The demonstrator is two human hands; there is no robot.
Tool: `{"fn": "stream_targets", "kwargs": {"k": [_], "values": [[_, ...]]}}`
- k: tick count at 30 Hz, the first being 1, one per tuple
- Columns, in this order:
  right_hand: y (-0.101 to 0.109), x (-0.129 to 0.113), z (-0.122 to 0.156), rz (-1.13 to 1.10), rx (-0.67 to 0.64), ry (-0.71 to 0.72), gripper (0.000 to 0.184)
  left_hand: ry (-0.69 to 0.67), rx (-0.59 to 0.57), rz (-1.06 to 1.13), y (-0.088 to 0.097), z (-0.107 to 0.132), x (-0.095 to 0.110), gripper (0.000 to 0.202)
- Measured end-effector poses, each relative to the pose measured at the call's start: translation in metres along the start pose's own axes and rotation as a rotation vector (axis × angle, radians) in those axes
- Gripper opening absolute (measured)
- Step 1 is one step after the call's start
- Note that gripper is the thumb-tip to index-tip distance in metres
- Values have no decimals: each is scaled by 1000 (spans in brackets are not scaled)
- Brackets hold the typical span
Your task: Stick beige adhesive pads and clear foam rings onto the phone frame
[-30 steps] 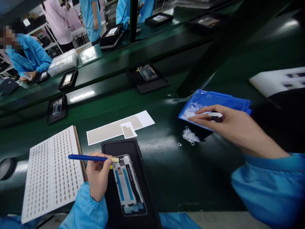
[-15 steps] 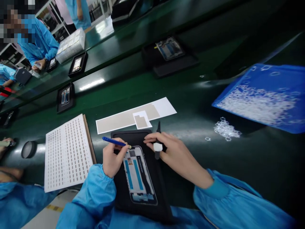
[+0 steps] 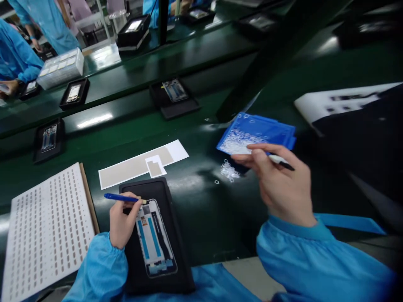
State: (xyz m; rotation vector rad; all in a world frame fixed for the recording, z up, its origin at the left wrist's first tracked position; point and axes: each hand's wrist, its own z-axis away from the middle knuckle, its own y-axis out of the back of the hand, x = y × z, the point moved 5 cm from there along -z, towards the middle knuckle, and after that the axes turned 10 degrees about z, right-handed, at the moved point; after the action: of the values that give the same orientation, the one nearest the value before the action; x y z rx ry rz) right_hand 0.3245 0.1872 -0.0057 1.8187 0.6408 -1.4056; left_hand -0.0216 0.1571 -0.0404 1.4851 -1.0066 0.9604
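Observation:
My left hand [image 3: 121, 222] is closed around a blue pen-like tool [image 3: 121, 197] whose pale tip rests at the top edge of a phone frame [image 3: 154, 239]. The frame lies in a black tray [image 3: 176, 256] near the table's front edge. My right hand [image 3: 280, 184] is raised between that tray and a blue tray [image 3: 256, 134] of small clear parts. Its fingers are closed on a black and white pen-like tool [image 3: 281, 161].
A white sheet of small stickers [image 3: 44, 235] lies at the left. A white backing strip [image 3: 141, 163] lies behind the black tray. Loose clear parts [image 3: 229, 171] sit on the green belt. More trays with phone frames [image 3: 174, 96] stand farther back. People in blue coats work at the far left.
My right hand has gone from beside the phone frame back to the right, toward the blue tray, with its tool. My left hand stays at the frame's top.

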Motion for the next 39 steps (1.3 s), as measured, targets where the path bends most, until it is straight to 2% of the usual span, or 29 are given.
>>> {"fn": "stream_targets", "kwargs": {"k": [2,3,5,8,10,12,14,17,19,21,25,27,31,39], "values": [[8,-6,-20,255,37,151,27,-15,2,1,1,0,1,14],[8,-7,-29,419,12,208,23,-23,5,3,1,0,3,14],[3,-1,-45,736,-107,297,18,-37,14,9,1,-1,7,13],[-4,14,-59,992,-266,361,33,-57,34,12,1,-1,14,13],[-3,19,-63,958,-315,313,35,-65,44,16,2,-1,16,13],[1,17,-64,850,-307,226,26,-63,44,22,2,-1,17,12],[7,8,-60,745,-241,141,21,-52,36,28,2,-1,15,12],[10,-10,-44,589,-147,82,31,-41,36,29,3,-1,13,11],[1,-21,-24,456,-140,128,35,-39,42,35,3,0,12,11],[-19,-25,3,349,-244,211,33,-31,47,44,3,-1,12,11],[-83,-17,68,307,-719,400,14,1,26,41,1,-1,9,12],[-108,-12,92,330,-849,498,17,11,11,25,1,-1,8,12],[-130,-7,109,357,-859,643,33,-12,-21,-19,0,1,7,12],[-130,-3,111,286,-817,646,39,-81,-82,-119,-7,0,12,13]]}}
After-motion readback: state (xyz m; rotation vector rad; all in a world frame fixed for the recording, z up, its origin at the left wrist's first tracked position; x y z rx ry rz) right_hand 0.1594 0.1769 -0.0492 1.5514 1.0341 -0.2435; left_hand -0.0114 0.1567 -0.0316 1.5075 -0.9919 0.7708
